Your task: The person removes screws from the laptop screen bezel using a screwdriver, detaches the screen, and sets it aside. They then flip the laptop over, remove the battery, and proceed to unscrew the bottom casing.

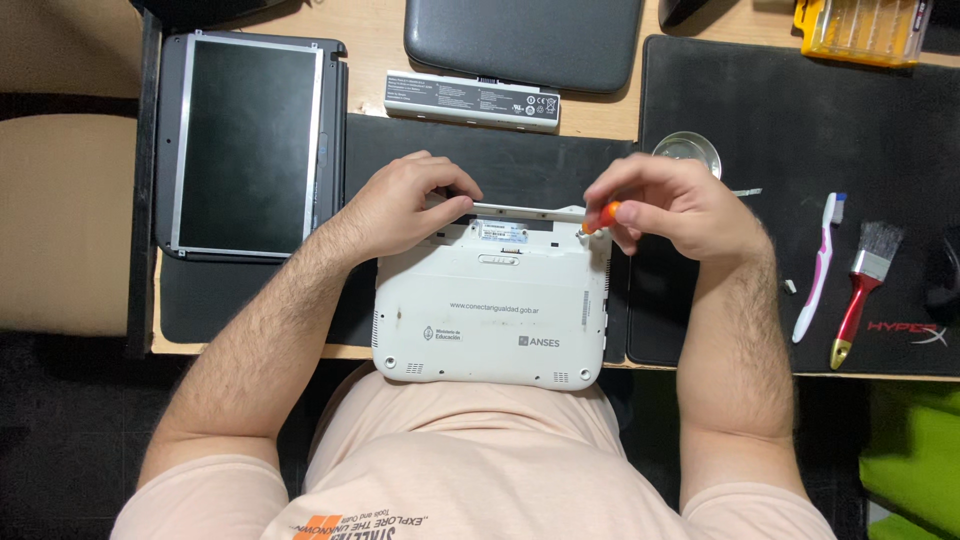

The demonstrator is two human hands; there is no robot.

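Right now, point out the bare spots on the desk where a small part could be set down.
Free: the black mat between the right hand and the toothbrush; the dark mat below the screen panel. Crowded: around the white laptop, left hand, battery and metal dish.

White netbook base (490, 320): matt plastic, smooth, a bit scuffed. Screwdriver (603, 215) in right hand (680, 205) has glossy orange plastic grip. Surface (380, 40) is pale wood, smooth; black mats (790, 130) look like matt cloth. Small round dish (687, 152): shiny metal. Detached screen panel (245, 145): glossy dark glass w/ metal edge strips. Grey lid (520, 40): matt, finely textured plastic. Brush (862, 290): glossy red handle, metal ferrule
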